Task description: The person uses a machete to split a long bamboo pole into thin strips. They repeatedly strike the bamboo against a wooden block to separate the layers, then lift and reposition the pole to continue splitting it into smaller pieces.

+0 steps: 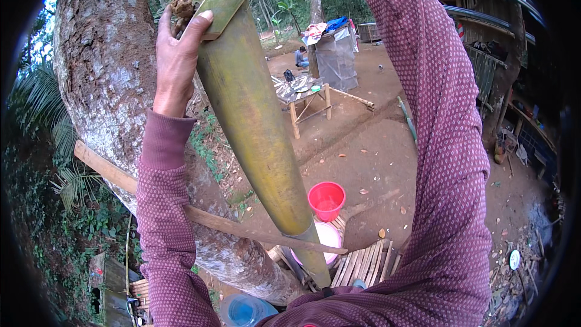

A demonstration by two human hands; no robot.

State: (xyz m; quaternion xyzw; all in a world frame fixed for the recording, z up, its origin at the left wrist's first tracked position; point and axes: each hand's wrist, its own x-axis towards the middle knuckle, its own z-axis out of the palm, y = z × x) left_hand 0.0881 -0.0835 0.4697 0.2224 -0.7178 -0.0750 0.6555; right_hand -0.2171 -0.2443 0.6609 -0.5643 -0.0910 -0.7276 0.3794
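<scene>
Raised both patterned purple sleeves (442,145) from the lower edge of the frame, with the right hand beyond the top edge; could not tell the state of its fingers. Held the left hand (178,54) at upper left, with thumb and forefinger spread around a knobbly brown stub (183,7) and with the thumb touching the edge of a flat green strip (233,3); could not tell the grip of the other fingers, hidden from view. Had just beside that hand a thick yellow-green bamboo pole (251,109), slanting from the top, left of centre, to the lower middle.

Saw a leaning tree trunk (115,72) along the left, and a long wooden plank (106,166) passing behind the left sleeve and across the pole's lower part.

Noted below a blue tub (245,310) at the bottom edge, bamboo slats (363,263), a pink-rimmed basin (328,234) partly hidden by the pole, and a red bucket (327,203) near it.

Found farther off, upper centre, a table (293,92) bearing a green dish (315,88), then a sheeted stand (339,63) topped with cloths (336,24), and a crouching person (301,57) near it.
</scene>
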